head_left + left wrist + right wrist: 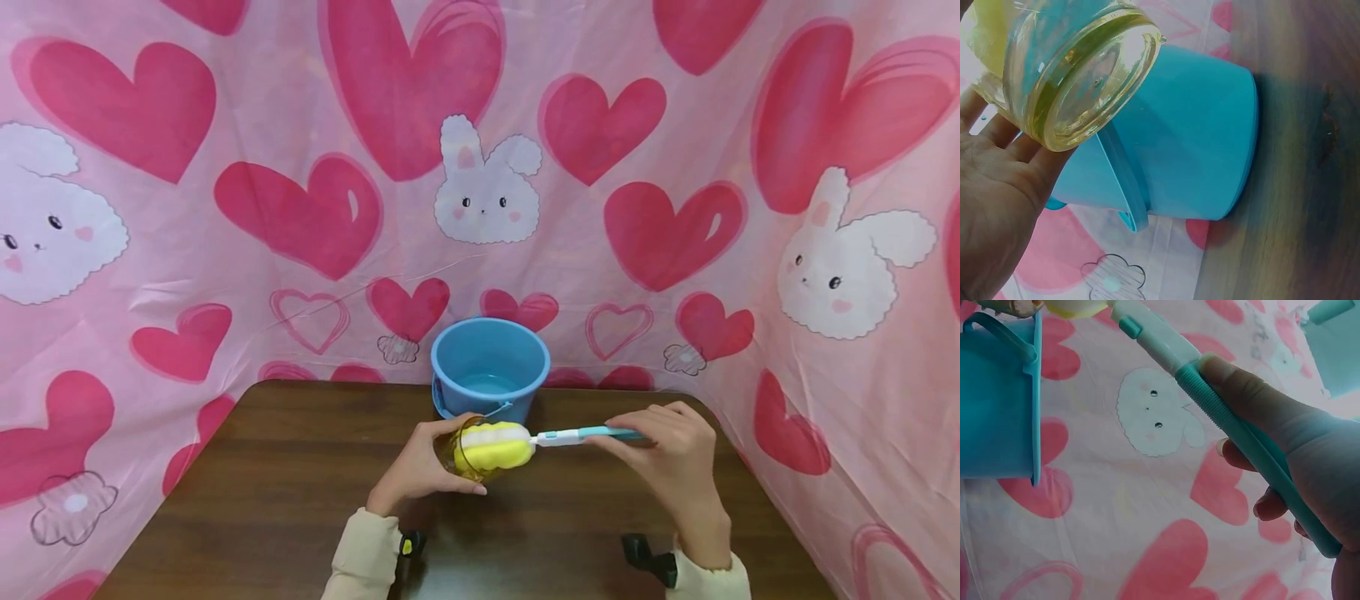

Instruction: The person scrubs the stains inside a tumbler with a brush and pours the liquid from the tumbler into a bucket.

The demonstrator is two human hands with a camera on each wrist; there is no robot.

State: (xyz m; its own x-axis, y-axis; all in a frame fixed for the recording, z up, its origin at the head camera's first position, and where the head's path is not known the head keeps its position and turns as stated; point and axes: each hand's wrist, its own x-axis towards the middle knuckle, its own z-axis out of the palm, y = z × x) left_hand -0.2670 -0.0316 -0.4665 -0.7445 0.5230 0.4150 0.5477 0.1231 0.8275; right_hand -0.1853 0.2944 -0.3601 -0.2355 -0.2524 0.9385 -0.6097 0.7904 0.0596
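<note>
My left hand grips an amber glass cup, tipped on its side with its mouth toward the right. A sponge cup brush with a yellow and white head is partly inside the mouth; the rest of the head sticks out. My right hand holds the brush by its teal and white handle, thumb along the top and fingers curled beneath. The thick base of the cup faces the left wrist camera. Both hands are above the table, in front of the blue bucket.
The bucket stands at the back of the dark wooden table, its handle hanging down the side. A pink cloth with hearts and rabbits surrounds the table at the back and sides.
</note>
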